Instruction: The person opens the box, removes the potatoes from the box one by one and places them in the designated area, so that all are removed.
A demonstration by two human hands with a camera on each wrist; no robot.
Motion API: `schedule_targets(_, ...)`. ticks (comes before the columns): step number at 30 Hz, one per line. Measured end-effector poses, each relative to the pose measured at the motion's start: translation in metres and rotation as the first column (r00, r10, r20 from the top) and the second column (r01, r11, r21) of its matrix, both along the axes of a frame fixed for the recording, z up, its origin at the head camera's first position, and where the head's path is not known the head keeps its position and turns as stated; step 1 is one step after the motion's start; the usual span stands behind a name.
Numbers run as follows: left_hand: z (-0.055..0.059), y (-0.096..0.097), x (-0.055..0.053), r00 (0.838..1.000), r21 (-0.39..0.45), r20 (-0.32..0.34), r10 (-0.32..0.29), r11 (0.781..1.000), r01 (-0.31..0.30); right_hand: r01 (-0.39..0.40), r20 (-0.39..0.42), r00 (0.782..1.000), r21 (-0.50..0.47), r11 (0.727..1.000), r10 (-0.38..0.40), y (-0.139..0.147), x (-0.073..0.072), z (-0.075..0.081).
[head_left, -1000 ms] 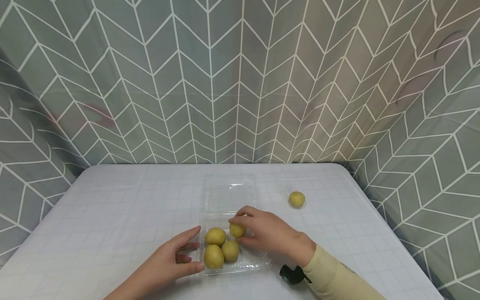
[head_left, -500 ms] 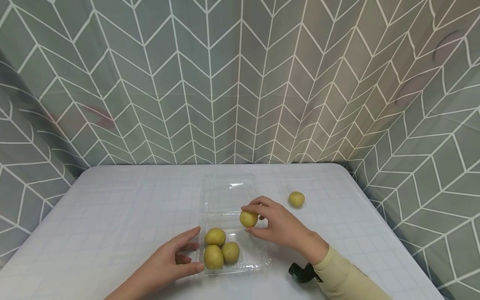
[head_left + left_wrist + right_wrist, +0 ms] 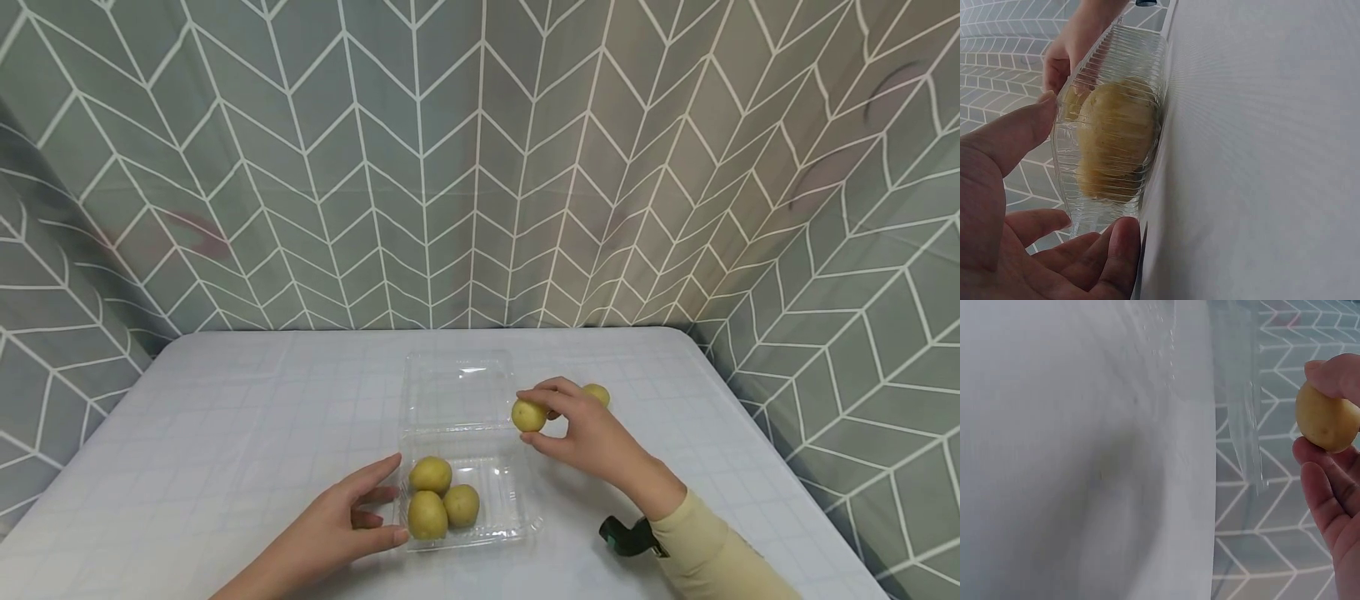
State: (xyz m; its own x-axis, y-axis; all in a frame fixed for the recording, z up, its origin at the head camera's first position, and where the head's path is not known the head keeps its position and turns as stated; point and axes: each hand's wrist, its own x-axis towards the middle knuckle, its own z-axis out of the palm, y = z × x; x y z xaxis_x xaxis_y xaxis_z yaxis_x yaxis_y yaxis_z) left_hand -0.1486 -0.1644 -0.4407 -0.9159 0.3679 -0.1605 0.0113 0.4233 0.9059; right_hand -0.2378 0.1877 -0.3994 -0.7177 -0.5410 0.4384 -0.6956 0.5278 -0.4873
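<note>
My right hand (image 3: 592, 437) pinches a yellow potato (image 3: 528, 415) between thumb and fingers, raised off the table to the right of the clear plastic clamshell box (image 3: 504, 500). The right wrist view shows this potato (image 3: 1324, 419) gripped at the fingertips. Three potatoes (image 3: 427, 514) sit together in the left part of the box, its lid (image 3: 457, 387) folded back flat behind it. Along the box's left side lies my left hand (image 3: 337, 521), fingers spread and relaxed. Its thumb (image 3: 1032, 128) reaches the ribbed wall in the left wrist view.
Another potato (image 3: 597, 393) lies on the white-clothed table (image 3: 247, 417) at the right, partly hidden behind my right hand. A black wrist device (image 3: 626, 537) hangs at the right sleeve. A grey patterned curtain (image 3: 465, 167) encloses the table's back and sides.
My right hand has lifted the potato out of the box and carried it right and away from me, past the box's right side. The left hand has stayed in place.
</note>
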Motion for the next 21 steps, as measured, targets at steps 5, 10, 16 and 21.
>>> schedule_targets(5, 0.000, 0.000, 0.000, 1.000, -0.001, -0.001, -0.002, 1.000, 0.002, 0.041, -0.003, 0.999, -0.023, 0.999, -0.041, 0.014, -0.003, 0.001)
schedule_targets(10, 0.000, -0.001, 0.001, 1.000, 0.001, 0.000, -0.002, 1.000, 0.002, 0.088, -0.013, 0.996, -0.024, 0.996, -0.089, 0.026, -0.006, 0.002)
schedule_targets(16, 0.001, -0.001, 0.001, 1.000, 0.007, 0.008, -0.002, 1.000, 0.002, 0.132, -0.022, 0.991, -0.035, 0.991, -0.132, 0.040, -0.010, 0.002)
schedule_targets(21, 0.001, -0.001, 0.001, 1.000, 0.016, 0.002, -0.002, 1.000, 0.002, 0.178, -0.043, 0.983, -0.034, 0.983, -0.180, 0.053, -0.014, -0.002)
